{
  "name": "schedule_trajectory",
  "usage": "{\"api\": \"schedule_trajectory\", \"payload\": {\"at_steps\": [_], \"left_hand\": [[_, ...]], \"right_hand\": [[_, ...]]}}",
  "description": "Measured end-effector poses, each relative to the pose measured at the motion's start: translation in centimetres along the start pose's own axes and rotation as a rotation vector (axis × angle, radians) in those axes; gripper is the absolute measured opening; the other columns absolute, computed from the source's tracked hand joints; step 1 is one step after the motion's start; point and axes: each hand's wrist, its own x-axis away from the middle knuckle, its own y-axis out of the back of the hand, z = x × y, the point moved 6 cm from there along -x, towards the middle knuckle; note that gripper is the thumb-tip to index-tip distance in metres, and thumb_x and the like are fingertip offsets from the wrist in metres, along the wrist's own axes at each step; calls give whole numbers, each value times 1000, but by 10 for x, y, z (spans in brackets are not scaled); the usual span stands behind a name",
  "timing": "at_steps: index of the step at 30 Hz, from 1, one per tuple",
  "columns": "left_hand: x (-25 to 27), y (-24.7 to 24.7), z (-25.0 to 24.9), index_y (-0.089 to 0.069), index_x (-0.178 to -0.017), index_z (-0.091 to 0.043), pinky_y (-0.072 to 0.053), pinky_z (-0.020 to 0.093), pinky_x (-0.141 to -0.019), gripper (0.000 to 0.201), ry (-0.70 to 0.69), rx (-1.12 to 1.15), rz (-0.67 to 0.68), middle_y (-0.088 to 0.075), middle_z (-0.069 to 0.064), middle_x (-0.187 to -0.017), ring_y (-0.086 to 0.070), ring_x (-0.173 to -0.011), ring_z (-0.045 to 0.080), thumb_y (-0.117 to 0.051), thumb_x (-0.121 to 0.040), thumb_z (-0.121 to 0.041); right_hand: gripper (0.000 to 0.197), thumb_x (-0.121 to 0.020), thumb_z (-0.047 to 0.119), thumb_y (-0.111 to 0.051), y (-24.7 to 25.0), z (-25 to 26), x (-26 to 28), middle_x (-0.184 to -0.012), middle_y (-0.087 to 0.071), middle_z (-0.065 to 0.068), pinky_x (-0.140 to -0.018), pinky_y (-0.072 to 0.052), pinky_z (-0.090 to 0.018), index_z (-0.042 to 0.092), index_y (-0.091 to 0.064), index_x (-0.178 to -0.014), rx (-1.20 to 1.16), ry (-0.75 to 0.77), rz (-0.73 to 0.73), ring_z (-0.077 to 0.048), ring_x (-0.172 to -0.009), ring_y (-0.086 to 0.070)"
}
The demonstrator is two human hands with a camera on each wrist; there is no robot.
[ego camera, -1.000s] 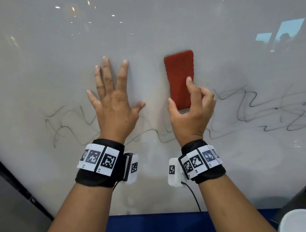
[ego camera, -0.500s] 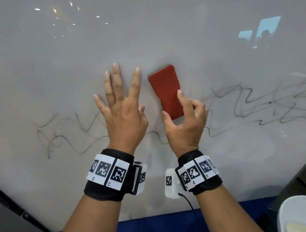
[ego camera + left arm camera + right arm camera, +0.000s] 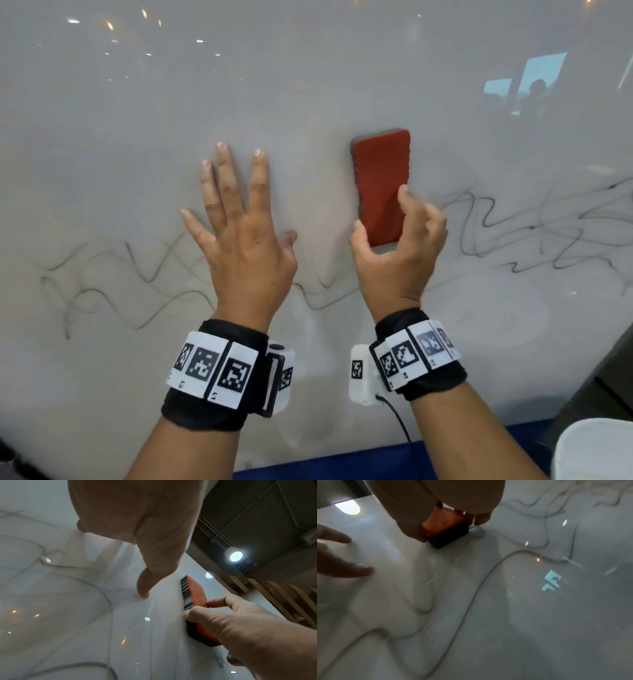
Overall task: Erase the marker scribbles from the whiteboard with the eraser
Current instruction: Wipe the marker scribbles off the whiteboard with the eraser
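Note:
A red-backed eraser (image 3: 382,185) with a dark felt pad lies flat against the whiteboard (image 3: 308,85). My right hand (image 3: 397,246) grips its lower end, thumb on the left edge and fingers curled over the right. The wrist views also show the eraser (image 3: 195,599) (image 3: 445,524) pinched in that hand. My left hand (image 3: 239,222) lies flat on the board to the left of it, fingers spread straight. Black marker scribbles (image 3: 137,281) run across the board under both hands, and darker scribbles (image 3: 531,233) lie to the right.
A blue strip (image 3: 342,462) runs along the board's lower edge. A white rounded object (image 3: 596,448) sits at the bottom right corner, beside a dark surface (image 3: 603,370). Ceiling lights and a window reflect in the glossy board.
The eraser, tilted and close to my left hand half a second ago, has moved right and stands upright again. My left hand stays flat on the board.

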Motion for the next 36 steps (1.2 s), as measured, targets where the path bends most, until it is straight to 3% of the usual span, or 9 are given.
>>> {"api": "schedule_trajectory", "payload": {"at_steps": [5, 10, 16, 18, 20, 23, 28, 32, 36], "left_hand": [[1, 0, 1, -4, -159, -30, -5, 72, -113, 106, 11, -7, 0, 13, 2, -166, 13, -152, 24, -77, -81, -25], [2, 0, -4, -2, -159, -32, -5, 70, -114, 105, 22, -46, 11, 15, 4, -165, 15, -152, 24, -75, -84, -23], [8, -14, -39, -10, -159, -30, -9, 66, -117, 104, -82, -98, -34, 8, 7, -166, 8, -153, 27, -62, -76, 7], [8, -19, -44, -10, -159, -27, -9, 67, -117, 98, -97, -91, -24, 5, 6, -166, 6, -153, 26, -63, -81, -1], [8, -22, -44, -9, -159, -25, -8, 68, -116, 94, -99, -95, -7, 6, 6, -167, 8, -153, 26, -68, -87, -26], [8, -26, -42, -4, -159, -23, -8, 69, -115, 103, -106, -143, 12, 10, 8, -166, 12, -152, 27, -68, -84, -52], [9, -28, -41, 1, -159, -26, -9, 69, -115, 110, -84, -143, 9, 11, 7, -166, 12, -152, 27, -73, -81, -50], [9, -27, -45, 2, -159, -28, -7, 69, -114, 112, -60, -136, 30, 14, 6, -165, 14, -152, 28, -76, -80, -44], [11, -29, -54, 1, -159, -23, -6, 67, -115, 111, -33, -105, 24, 14, 9, -165, 14, -152, 28, -77, -81, -31]], "right_hand": [[60, -76, 35, -74, -15, 21, 29, -113, -55, -13, -82, -48, -46, 23, -50, -130, 52, 233, 249, -28, -96, -51], [62, -75, 32, -77, 13, -24, -13, -113, -51, -14, -84, -51, -48, 24, -50, -130, 4, 36, 13, -30, -100, -52], [63, -77, 34, -74, 3, -18, 0, -113, -49, -17, -88, -50, -42, 19, -47, -132, -37, 9, 41, -28, -103, -48], [63, -77, 35, -75, 4, -20, -2, -112, -50, -17, -88, -49, -41, 16, -50, -132, -16, 31, 54, -28, -101, -48], [62, -77, 35, -75, 5, -21, -3, -112, -50, -16, -88, -48, -40, 15, -52, -131, -7, 31, 52, -29, -100, -49], [62, -77, 35, -76, 2, -12, 5, -113, -50, -16, -86, -49, -42, 19, -50, -131, -16, 62, 88, -28, -99, -48], [60, -77, 37, -76, 10, -23, 2, -113, -55, -12, -81, -48, -44, 25, -51, -131, 60, 304, 253, -26, -94, -50], [62, -77, 35, -76, 28, -55, -23, -112, -49, -14, -82, -51, -50, 22, -51, -131, 19, 88, 22, -30, -99, -51], [62, -78, 37, -73, 15, -34, -3, -112, -50, -15, -85, -50, -46, 23, -47, -132, -1, 80, 103, -30, -99, -51]]}}
